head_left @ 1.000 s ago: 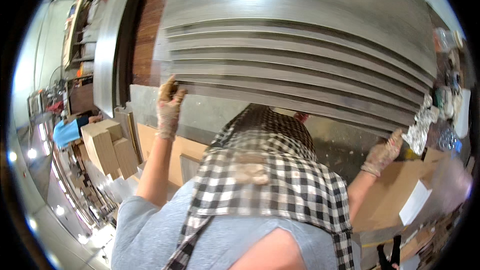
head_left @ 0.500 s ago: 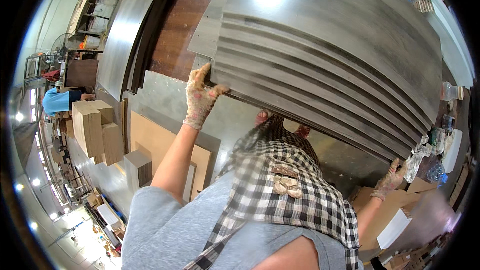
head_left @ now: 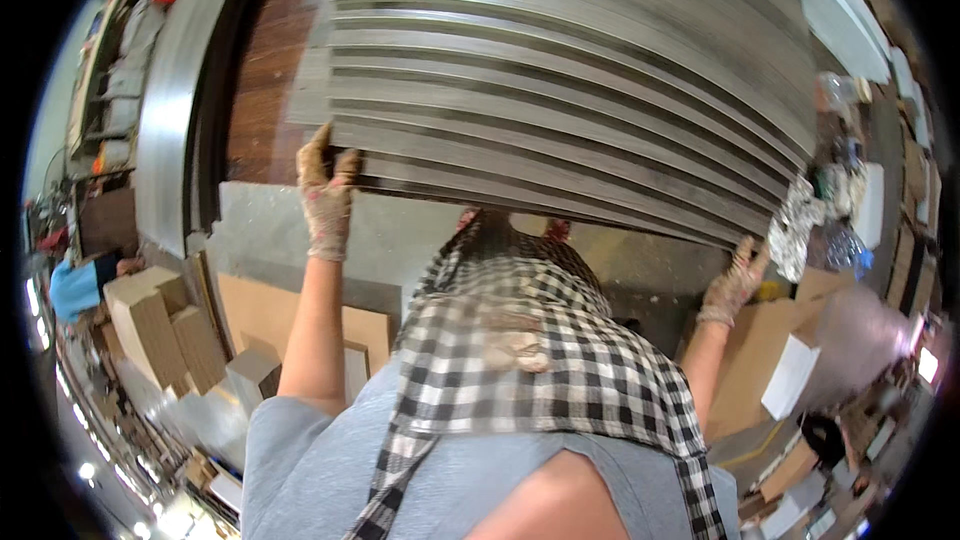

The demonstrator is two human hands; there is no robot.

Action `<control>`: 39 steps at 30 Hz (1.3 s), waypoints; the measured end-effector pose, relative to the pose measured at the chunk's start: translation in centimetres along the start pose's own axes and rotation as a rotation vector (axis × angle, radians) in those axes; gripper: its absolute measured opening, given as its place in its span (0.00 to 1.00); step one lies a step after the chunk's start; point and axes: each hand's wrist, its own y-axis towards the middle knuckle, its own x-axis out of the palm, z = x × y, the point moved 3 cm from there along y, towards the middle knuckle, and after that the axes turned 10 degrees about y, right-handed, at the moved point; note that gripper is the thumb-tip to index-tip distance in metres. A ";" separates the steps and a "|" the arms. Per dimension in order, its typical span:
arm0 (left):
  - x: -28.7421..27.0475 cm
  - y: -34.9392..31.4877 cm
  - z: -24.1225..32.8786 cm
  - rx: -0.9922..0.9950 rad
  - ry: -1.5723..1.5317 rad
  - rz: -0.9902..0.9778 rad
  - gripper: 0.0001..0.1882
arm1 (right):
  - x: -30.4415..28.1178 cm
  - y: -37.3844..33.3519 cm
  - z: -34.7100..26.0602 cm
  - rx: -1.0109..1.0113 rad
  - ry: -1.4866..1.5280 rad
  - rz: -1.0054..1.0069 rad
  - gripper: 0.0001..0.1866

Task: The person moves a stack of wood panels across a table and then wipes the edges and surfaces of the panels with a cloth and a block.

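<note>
So the big stack of flat grey metallic-looking panels (head_left: 560,105), near edges stepped like stairs, sits at 12 o'clock, with the left hand (head_left: 328,190), in a stained off-white knit glove, up around 10 with thumb and fingers spread wide at its near corner. Over at 3 the right hand (head_left: 733,285), gloved the same, has its fingertips by the other near corner, though I honestly can't tell if it's gripping, and some crumpled silver foil (head_left: 795,230) is just beside it.
</note>
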 end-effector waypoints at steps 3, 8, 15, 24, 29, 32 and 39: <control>-0.2 0.2 -0.2 0.061 0.206 0.090 0.14 | 0.6 0.4 1.1 -0.008 0.085 0.041 0.33; 0.9 -0.4 -1.6 0.097 0.160 0.186 0.12 | 0.7 1.5 1.1 -0.062 0.089 0.049 0.30; 1.1 -1.4 -1.0 0.155 0.206 0.223 0.11 | 0.2 3.1 1.9 -0.092 -0.026 0.138 0.29; 1.1 -2.2 -0.8 0.203 0.251 0.227 0.11 | 1.0 5.2 1.5 0.120 0.140 0.293 0.25; 0.4 -2.3 -0.4 0.121 0.179 0.049 0.17 | 0.8 5.9 0.1 -0.011 -0.089 -0.004 0.32; 0.4 -2.0 0.2 0.139 0.256 -0.031 0.21 | 0.8 5.7 0.6 0.075 0.038 0.101 0.31; 2.1 -2.4 0.6 0.167 0.314 0.235 0.13 | 0.8 6.1 3.3 0.016 0.236 0.103 0.32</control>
